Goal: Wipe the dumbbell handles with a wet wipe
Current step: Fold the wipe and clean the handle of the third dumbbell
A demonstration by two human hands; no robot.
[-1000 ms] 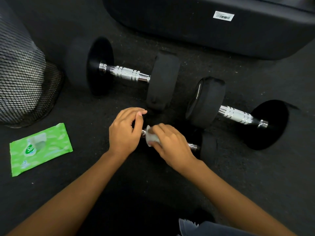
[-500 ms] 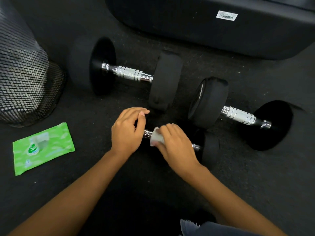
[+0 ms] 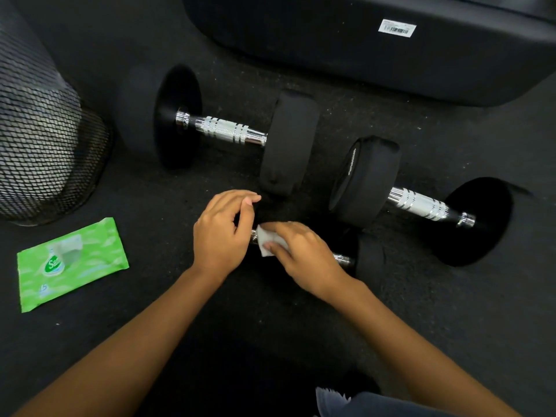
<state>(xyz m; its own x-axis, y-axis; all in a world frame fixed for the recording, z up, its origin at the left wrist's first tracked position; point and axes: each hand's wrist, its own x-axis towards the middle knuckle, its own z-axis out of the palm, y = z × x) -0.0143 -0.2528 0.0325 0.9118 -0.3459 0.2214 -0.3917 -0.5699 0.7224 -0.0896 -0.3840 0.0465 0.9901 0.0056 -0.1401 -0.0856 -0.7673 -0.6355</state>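
Dark speckled rubber floor [image 3: 436,326] runs up to a black padded bench [image 3: 331,61]. A black wire-mesh bin [image 3: 45,152] stands at the left. Two large black dumbbells with chrome handles lie mid-floor, the left one [image 3: 228,132] and the right one [image 3: 418,204]. A green wet-wipe pack [image 3: 72,263] lies flat. Nearest, on the small black dumbbell [image 3: 370,257], the left hand [image 3: 221,239] curls over the left end. The right hand [image 3: 304,257] pinches a folded white wipe [image 3: 266,240] round its chrome handle [image 3: 343,260].

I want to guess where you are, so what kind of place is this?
Probably a gym or home workout corner: chrome-handled dumbbells lie on dark rubbery floor by a black padded bench, and the right hand rubs a wet wipe on one handle.
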